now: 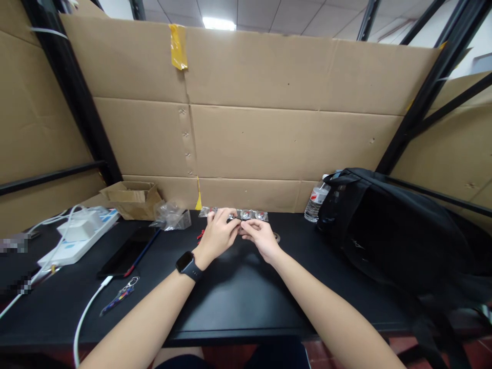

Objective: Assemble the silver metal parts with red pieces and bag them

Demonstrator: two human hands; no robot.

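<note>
My left hand (pixel 220 230), with a dark watch (pixel 186 262) on its wrist, and my right hand (pixel 262 238) meet above the black table. Fingers of both are closed in a pinch where they come together. Whatever they hold is small and mostly hidden by the fingertips. Just behind them lies a row of small clear packets (pixel 260 216) with red and silvery round contents. Some small red pieces (pixel 200 235) show at the left hand's outer side. Part of a round, ring-like item (pixel 277 237) peeks out beside my right hand.
At left are a cardboard box (pixel 136 200), a crumpled plastic bag (pixel 171 216), a power strip (pixel 79 238), a phone (pixel 128 251) on a white cable and a keychain (pixel 120 296). A water bottle (pixel 315 202) and large black backpack (pixel 400 236) stand right. Cardboard (pixel 253 143) walls the back.
</note>
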